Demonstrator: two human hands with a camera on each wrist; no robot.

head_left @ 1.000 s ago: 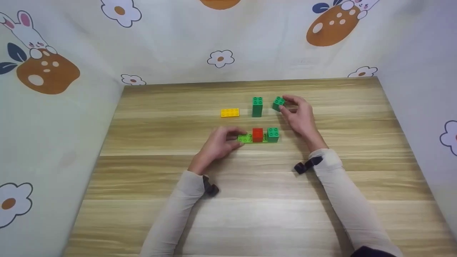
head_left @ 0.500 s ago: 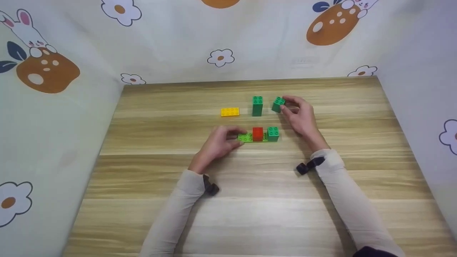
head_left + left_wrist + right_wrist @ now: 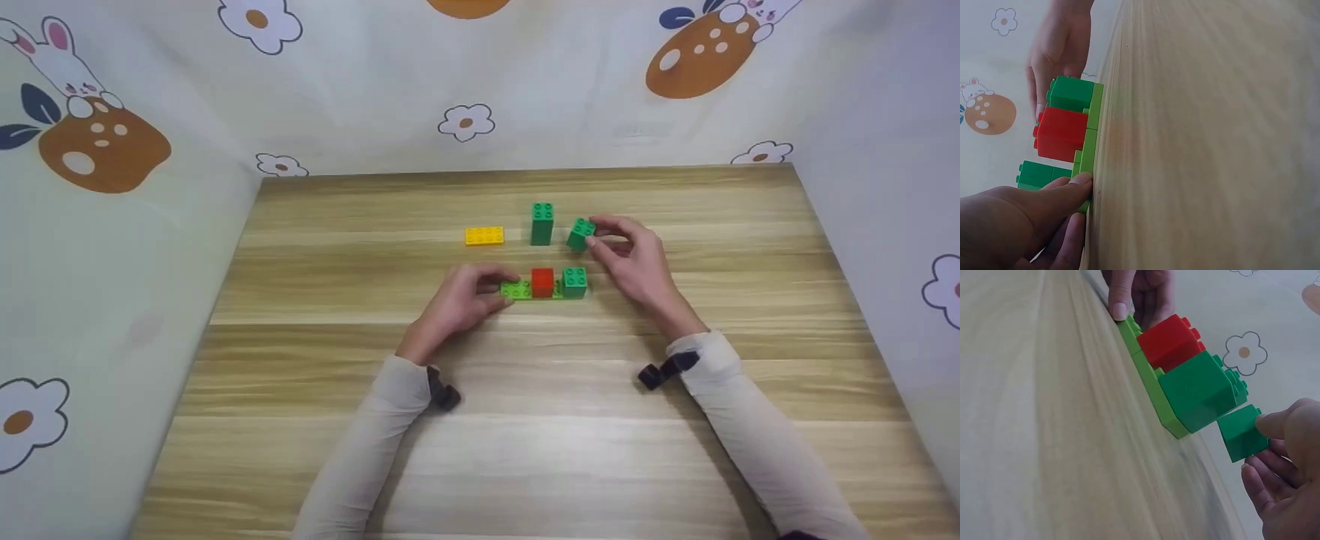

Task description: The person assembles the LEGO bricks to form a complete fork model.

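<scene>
My left hand (image 3: 461, 300) pinches the left end of a light green base strip (image 3: 1089, 140) lying on the table, thumb along its near side. A seam runs across the strip. On it stand a red brick (image 3: 542, 283) near the middle and a green brick (image 3: 574, 282) at the right end, with a small gap between them. Behind the strip's right end, my right hand (image 3: 637, 259) holds another green brick (image 3: 1243, 433) between thumb and fingers. That brick is tilted, its studs facing up in the head view.
A tall green stack (image 3: 541, 225) of bricks stands behind the red brick, just left of the held one. Left of the stack a flat yellow plate (image 3: 484, 236) lies studs up. A patterned cloth wall (image 3: 360, 112) borders the wooden table (image 3: 510, 465) at the back.
My right hand has come nearer and slightly left with the green brick, toward the strip's right end. The left hand keeps its place on the strip.
</scene>
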